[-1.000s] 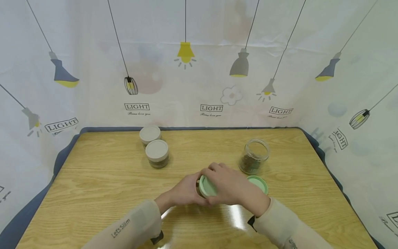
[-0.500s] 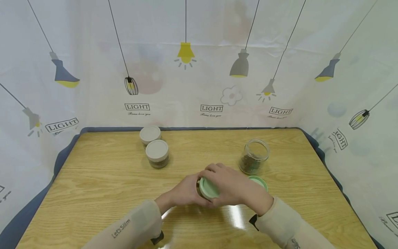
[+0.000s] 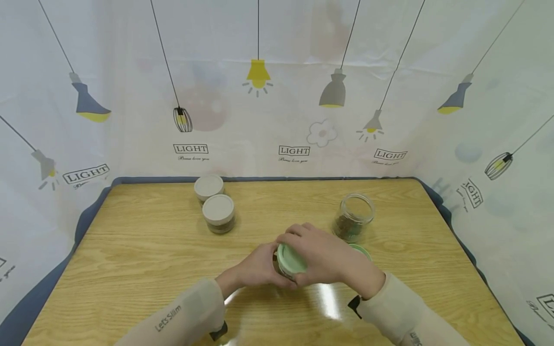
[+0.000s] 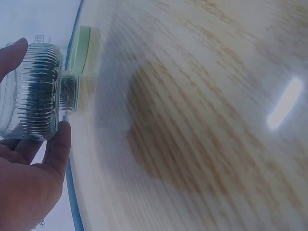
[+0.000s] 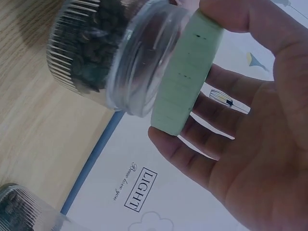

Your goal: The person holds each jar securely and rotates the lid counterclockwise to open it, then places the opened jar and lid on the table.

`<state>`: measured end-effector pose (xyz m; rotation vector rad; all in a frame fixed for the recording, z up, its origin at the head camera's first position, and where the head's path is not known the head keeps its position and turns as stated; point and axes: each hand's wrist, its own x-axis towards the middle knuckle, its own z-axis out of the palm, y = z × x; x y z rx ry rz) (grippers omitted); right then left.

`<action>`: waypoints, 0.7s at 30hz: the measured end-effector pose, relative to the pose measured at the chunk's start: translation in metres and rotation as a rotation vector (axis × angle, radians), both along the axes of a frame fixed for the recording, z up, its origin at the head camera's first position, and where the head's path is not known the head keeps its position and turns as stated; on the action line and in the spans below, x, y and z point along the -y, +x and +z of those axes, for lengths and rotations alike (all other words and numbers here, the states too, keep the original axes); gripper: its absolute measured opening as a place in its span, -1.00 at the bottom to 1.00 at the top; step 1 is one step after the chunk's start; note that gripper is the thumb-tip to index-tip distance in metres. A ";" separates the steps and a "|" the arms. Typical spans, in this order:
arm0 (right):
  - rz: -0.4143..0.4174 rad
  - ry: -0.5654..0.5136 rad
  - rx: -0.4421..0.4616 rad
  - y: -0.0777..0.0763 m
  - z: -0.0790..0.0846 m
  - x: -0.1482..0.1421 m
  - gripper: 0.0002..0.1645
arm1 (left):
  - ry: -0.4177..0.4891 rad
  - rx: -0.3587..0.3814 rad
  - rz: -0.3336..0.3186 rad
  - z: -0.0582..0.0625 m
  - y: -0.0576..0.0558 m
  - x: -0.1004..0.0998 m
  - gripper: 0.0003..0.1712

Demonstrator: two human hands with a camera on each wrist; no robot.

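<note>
Right hand (image 3: pixel 322 257) claw-like around green lid (image 5: pixel 187 74)

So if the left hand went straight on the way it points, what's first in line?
Past the clear ribbed jar it holds, probably the right hand, which grips the round pale green lid at that jar's mouth. Depth is hard to judge from the head view.

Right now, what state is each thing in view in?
Held ribbed jar: dark contents, threads showing.
Held green lid: at that jar's mouth, not screwed down.
Loose green lid: lying flat.
Open ribbed jar: upright, lidless, partly filled.
Front white-lidded jar: closed, upright.
Rear white-lidded jar: closed, upright.
Left hand: gripping a jar.
Right hand: gripping a lid.
</note>
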<state>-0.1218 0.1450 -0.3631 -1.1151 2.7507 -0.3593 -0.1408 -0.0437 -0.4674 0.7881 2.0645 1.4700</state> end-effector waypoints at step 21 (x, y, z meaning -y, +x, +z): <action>-0.064 -0.008 -0.034 0.010 0.017 -0.009 -0.15 | -0.025 -0.013 0.037 0.002 -0.004 0.004 0.06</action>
